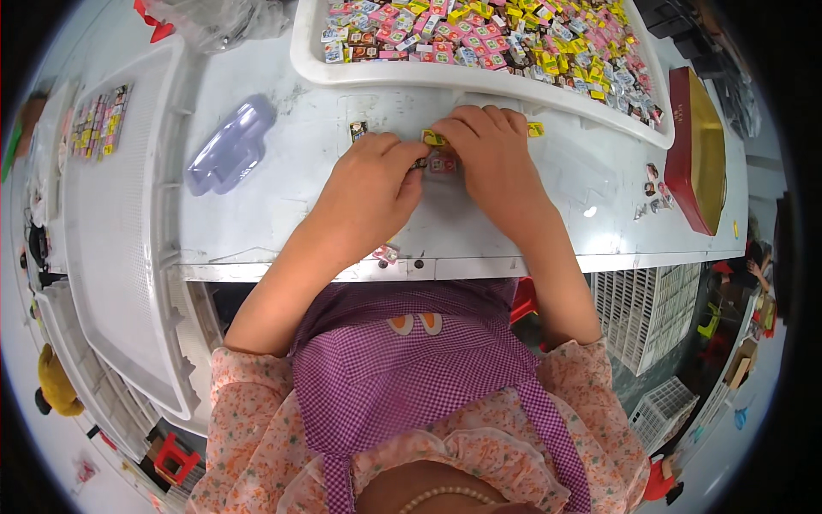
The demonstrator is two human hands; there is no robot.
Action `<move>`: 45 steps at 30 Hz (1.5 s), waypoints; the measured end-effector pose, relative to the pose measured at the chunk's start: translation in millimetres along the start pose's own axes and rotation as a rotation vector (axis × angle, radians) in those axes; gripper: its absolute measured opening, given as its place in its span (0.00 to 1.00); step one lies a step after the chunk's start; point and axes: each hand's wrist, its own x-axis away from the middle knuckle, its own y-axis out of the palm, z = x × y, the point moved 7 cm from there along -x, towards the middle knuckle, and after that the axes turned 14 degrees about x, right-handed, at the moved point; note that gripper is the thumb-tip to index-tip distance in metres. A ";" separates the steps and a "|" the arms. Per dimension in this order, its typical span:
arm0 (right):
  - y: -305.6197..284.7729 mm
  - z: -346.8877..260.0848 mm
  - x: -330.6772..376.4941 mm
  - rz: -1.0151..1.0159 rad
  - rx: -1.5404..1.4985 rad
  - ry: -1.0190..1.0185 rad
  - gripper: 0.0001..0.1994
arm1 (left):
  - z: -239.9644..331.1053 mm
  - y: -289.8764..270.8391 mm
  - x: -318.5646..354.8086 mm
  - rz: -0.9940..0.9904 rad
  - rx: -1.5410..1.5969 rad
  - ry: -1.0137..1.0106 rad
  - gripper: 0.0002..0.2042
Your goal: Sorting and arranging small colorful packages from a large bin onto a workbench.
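Left hand and right hand pinch small sweets on table; keep fingertips tight, wrappers flat, aligned.

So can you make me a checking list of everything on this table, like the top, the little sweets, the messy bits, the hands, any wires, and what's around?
Surface: pale table top, scuffed, with screw holes at the near edge.
Job's things: small wrapped pieces, pink and yellow, lie under the fingers; big white tray behind is full of mixed wrapped pieces.
Clutter: clear plastic insert at left; red and gold box at right; a few loose pieces beside the box; one piece at the near edge.
Grippers: left hand and right hand pinch the pieces together.
Cables: nothing seen.
Surroundings: long white tray at left, white crates below at right.
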 end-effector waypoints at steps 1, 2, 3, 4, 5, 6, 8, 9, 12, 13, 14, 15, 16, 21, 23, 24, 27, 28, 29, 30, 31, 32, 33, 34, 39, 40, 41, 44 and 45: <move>1.2 -0.7 0.3 -0.001 0.000 -0.001 0.16 | -0.4 0.4 0.0 -0.005 -0.011 -0.003 0.11; 0.6 -1.2 0.6 0.024 -0.007 0.002 0.16 | -0.6 0.8 -0.1 -0.011 -0.023 -0.006 0.11; -0.2 -1.7 1.1 0.048 -0.016 0.004 0.16 | -0.9 0.8 -0.1 -0.009 -0.022 -0.008 0.11; 0.7 -0.9 1.2 0.047 -0.017 0.002 0.16 | -0.3 0.7 -0.6 -0.006 -0.028 0.003 0.11; 0.3 -0.7 1.2 0.064 -0.005 -0.020 0.16 | 0.6 0.5 -0.7 -0.003 -0.035 0.014 0.11; -0.4 -1.4 0.6 0.081 0.007 -0.042 0.16 | 1.2 0.1 -0.7 -0.001 -0.034 0.014 0.11; -3.0 -7.7 -1.4 0.033 0.029 -0.069 0.18 | 0.3 2.3 -0.5 -0.047 -0.050 -0.022 0.11; -1.7 -10.5 -1.8 -0.015 0.052 -0.095 0.20 | 0.6 1.4 -0.8 -0.047 -0.050 -0.022 0.11; -3.6 -11.1 -0.7 0.017 0.040 -0.115 0.21 | 1.0 -1.5 -1.0 -0.085 -0.061 -0.023 0.11; -3.2 -11.1 -0.9 0.015 0.038 -0.113 0.21 | -0.8 -1.7 -2.0 -0.121 -0.058 -0.049 0.12; -3.8 -13.3 -1.6 0.036 0.054 -0.145 0.19 | -2.9 -0.2 -2.2 -0.158 -0.055 -0.075 0.13; -5.0 -14.6 -3.1 0.058 0.073 -0.177 0.17 | -3.3 0.0 -2.9 -0.160 -0.055 -0.073 0.13; -4.7 -12.4 -3.4 0.058 0.074 -0.175 0.17 | -4.4 0.1 -3.2 -0.150 -0.039 -0.076 0.14; -12.5 26.1 6.7 0.048 -0.349 0.262 0.17 | -3.6 5.4 -6.0 -0.100 -0.055 -0.009 0.15; -19.1 38.9 16.5 0.018 -0.728 0.516 0.16 | -0.2 3.7 -6.5 -0.016 -0.131 0.061 0.14; -11.4 49.8 29.7 -0.007 -1.098 0.781 0.15 | -1.0 5.0 -6.4 -0.017 -0.126 0.064 0.14; -1.0 57.0 42.1 0.182 -1.911 0.794 0.17 | -1.2 2.5 -3.8 0.019 -0.135 0.080 0.13; 1.7 55.8 43.4 0.237 -2.143 0.816 0.17 | 0.9 1.8 -1.6 0.024 -0.129 0.086 0.13; 5.3 56.7 44.4 0.240 -2.143 0.816 0.17 | 2.3 1.7 -0.9 0.028 -0.122 0.091 0.12; 10.3 52.3 42.0 0.234 -2.281 0.775 0.16 | 0.8 2.2 0.1 0.026 -0.123 0.091 0.12; 12.2 47.5 39.3 0.229 -2.417 0.728 0.16 | -1.1 2.9 1.4 0.036 -0.126 0.103 0.12; 12.0 46.1 38.6 0.232 -2.417 0.728 0.16 | -1.7 2.8 2.1 0.045 -0.127 0.115 0.12; 8.5 43.5 34.8 0.154 -2.276 0.653 0.13 | -0.8 3.0 1.9 0.047 -0.130 0.114 0.12; 3.6 39.1 29.5 0.082 -2.131 0.579 0.10 | 2.1 5.1 1.2 0.042 -0.205 0.131 0.12; -14.7 35.0 10.6 -0.245 -0.560 0.349 0.08 | 8.9 16.7 6.2 0.039 -0.499 0.253 0.10; -18.1 22.6 5.9 -0.205 -0.179 0.059 0.09 | 9.7 15.5 6.2 0.037 -0.433 0.237 0.09; -18.0 23.0 5.7 -0.207 -0.177 0.061 0.09 | 9.6 14.9 6.0 0.035 -0.369 0.221 0.08; -15.1 14.2 -0.8 -0.285 0.001 -0.049 0.14 | 6.4 11.4 2.9 0.067 -0.270 0.230 0.07; -15.4 12.3 -2.6 -0.302 0.014 -0.072 0.13 | 4.2 11.7 1.0 0.069 -0.270 0.228 0.07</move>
